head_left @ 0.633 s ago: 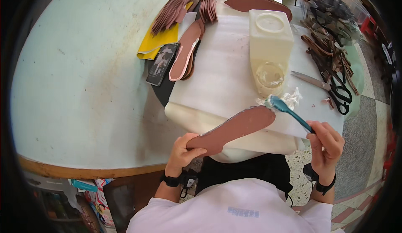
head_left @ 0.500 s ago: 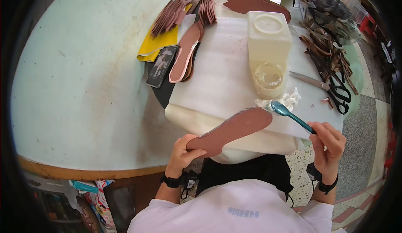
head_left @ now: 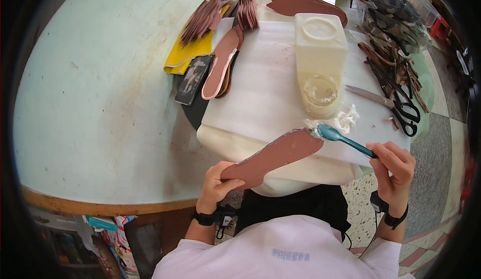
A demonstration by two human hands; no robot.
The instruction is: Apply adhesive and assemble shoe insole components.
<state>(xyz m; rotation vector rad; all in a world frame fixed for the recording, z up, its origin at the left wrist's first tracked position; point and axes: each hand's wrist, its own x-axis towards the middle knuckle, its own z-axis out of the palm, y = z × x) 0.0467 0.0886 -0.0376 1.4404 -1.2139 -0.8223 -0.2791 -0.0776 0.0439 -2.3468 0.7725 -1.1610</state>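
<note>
Pinching the heel end of a brown shoe insole [head_left: 274, 157], the left hand [head_left: 216, 184] is closed on it and holds it flat over the white foam sheet [head_left: 265, 93]. The insole looks thin, light and bendy, so a grip nearer its middle would likely curb sagging. At its toe, a teal brush [head_left: 340, 138] rests, clasped in the right hand [head_left: 396, 171]; its bristles look sticky.
</note>
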